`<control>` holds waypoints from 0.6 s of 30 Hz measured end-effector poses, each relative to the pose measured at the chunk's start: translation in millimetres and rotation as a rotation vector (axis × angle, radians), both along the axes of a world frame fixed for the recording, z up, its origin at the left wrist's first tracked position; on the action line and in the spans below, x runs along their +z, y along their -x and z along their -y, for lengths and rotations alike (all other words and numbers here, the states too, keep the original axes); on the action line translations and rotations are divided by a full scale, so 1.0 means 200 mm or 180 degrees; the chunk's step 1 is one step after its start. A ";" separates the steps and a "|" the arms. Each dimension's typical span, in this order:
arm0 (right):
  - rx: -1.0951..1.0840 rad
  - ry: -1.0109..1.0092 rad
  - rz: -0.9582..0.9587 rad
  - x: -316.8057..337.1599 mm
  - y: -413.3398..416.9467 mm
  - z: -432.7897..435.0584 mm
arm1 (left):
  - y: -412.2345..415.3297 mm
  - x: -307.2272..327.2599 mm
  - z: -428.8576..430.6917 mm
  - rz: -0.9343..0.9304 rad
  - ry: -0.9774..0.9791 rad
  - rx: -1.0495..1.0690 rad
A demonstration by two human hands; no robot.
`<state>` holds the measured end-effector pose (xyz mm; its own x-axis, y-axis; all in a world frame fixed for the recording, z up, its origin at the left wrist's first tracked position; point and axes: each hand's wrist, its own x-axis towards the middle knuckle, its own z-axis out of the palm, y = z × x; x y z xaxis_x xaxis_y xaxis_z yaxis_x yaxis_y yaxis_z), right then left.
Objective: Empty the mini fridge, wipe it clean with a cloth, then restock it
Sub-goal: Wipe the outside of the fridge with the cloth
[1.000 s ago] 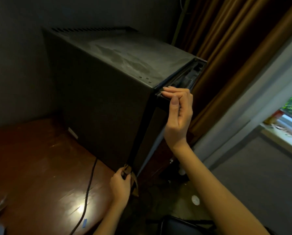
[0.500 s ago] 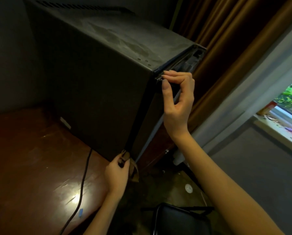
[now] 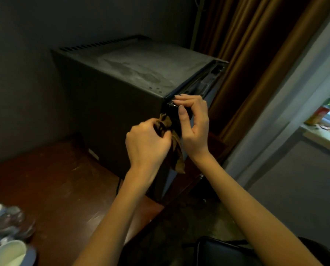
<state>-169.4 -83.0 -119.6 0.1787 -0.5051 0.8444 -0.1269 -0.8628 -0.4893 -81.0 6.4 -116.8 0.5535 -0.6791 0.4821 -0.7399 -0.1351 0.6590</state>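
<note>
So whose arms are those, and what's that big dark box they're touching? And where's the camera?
Those are a person's own two arms. The camera sits on their head and looks down, so you see what they see. The dark box is a mini fridge standing on a brown wooden table. The left hand grips a crumpled brown cloth against the fridge's front corner. The right hand pinches the top corner of the door, which seems open a crack. A white cup stands at the bottom left, and a brown curtain hangs behind.

Bare slim forearms; the left grip and right grip show longish nails
</note>
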 end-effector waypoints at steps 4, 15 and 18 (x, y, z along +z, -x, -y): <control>0.0011 -0.0026 0.0013 0.01 0.00 0.00 | 0.01 0.07 -0.02 0.0020 0.0208 0.0027; -0.0017 0.0231 -0.0428 0.08 0.02 0.07 | 0.01 0.08 -0.02 -0.0525 0.0291 -0.0081; -0.0183 0.0138 -0.0578 0.11 -0.02 0.08 | 0.03 0.07 -0.02 -0.0515 0.0278 0.0018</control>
<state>-164.6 -99.6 -98.0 0.3021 -0.4827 0.8220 -0.2593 -0.8714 -0.4164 -86.7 10.6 -102.9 0.6322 -0.6353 0.4436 -0.6227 -0.0759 0.7787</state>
